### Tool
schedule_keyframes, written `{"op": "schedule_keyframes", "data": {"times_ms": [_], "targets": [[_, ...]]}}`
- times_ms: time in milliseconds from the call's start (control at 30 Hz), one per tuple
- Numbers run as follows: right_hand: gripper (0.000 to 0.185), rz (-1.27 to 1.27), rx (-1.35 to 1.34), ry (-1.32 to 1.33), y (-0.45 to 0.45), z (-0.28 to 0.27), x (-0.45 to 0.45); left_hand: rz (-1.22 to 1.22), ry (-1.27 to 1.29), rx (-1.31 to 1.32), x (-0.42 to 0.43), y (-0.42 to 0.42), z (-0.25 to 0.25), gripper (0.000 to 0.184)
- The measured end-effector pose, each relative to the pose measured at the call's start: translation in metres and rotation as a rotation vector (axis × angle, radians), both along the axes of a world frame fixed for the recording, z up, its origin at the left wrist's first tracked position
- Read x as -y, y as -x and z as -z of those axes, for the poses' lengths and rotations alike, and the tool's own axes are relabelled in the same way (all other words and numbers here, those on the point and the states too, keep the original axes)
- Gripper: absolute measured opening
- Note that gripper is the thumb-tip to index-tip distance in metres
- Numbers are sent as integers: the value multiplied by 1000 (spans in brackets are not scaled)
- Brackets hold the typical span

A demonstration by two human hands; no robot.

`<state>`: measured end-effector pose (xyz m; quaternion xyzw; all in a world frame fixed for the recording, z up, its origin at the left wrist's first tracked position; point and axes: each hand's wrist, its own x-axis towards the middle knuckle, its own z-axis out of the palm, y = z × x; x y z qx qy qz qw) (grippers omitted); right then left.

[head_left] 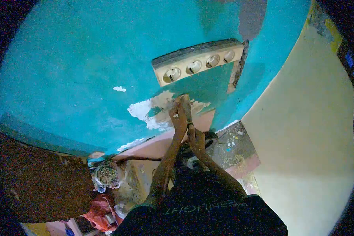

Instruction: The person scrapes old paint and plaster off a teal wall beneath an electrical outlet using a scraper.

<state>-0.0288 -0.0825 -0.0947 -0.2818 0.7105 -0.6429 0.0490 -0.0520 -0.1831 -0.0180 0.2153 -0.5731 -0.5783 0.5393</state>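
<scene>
My right hand (196,138) is closed around the lower end of a scraper (188,108), which looks flat and brownish-grey. Higher up, the fingers of my left hand (179,119) are bent and pressed along the scraper's side, near its top edge. That edge lies close to the turquoise wall (78,59), at a patch of bare white and beige plaster (144,111) with ragged borders. The exact grip of the right fingers is partly hidden by the hand itself.
A cream panel (202,65) with several round fittings juts from the wall above my hands. To the right stands a pale board or wall (303,118). Low on the left are a brown surface (39,177), a clear plastic bag (107,176) and a red bag (101,212).
</scene>
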Motion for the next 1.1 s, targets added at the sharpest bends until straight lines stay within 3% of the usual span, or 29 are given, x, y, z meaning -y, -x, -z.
{"op": "schedule_keyframes", "data": {"times_ms": [67, 100, 167, 267, 433, 500, 533, 567, 633, 667, 733, 767, 800, 833, 867, 900, 967, 1000, 1067, 1100], "targets": [[48, -112, 245, -52, 6, -42, -5, -55, -25, 112, 6, 4, 26, 38], [48, -108, 247, -54, 4, -33, -7, -114, -51, 226, 7, 3, 35, 38], [47, -56, 210, -38, 7, -15, -4, -85, -67, 171, -3, 1, 24, 37], [45, -40, 169, -25, 3, -49, -4, -100, -69, 80, 1, 11, 9, 36], [47, -86, 215, -3, 5, -21, -3, -88, -47, 172, 8, 4, 40, 35], [47, -80, 209, -42, 8, -14, 0, -389, 553, 193, 13, 10, 56, 27], [48, -74, 134, -60, 9, -19, 0, -80, 223, 199, 14, 8, 54, 17], [49, -65, 60, -76, 11, -24, 2, -81, 231, 192, 21, 12, 50, 17], [49, -59, 84, -17, 10, -51, 7, 15, 104, 162, 10, 4, -8, 19], [49, -57, 107, 40, 6, -57, 7, 12, 92, 171, 12, 2, 5, 19], [50, -95, 248, 35, 3, -55, 5, -503, 1013, 616, 23, 4, 26, 23], [50, -127, 380, 37, 5, -55, 7, -510, 1019, 609, 22, 4, 27, 23], [50, -128, 372, 45, 8, -36, 10, -269, 563, 405, 12, 1, 19, 25], [50, -37, 107, 23, 9, -2, 13, -24, 107, 197, 5, 1, 14, 28], [49, 53, -157, -1, 10, 17, 16, -24, 125, 310, 25, 13, 73, 28], [49, 52, -159, 3, 10, 4, 15, -26, 128, 307, 24, 12, 62, 28], [50, -55, 167, -14, 5, -43, 4, -406, 788, 427, 12, 3, 28, 27], [50, -56, 174, -24, 5, -49, 3, -403, 780, 436, 11, 4, 33, 27], [51, -65, 218, 16, 8, -57, 5, -282, 451, 192, 15, 13, 38, 25], [51, -65, 215, 20, 10, -43, 7, -283, 454, 188, 15, 11, 37, 25]]}}
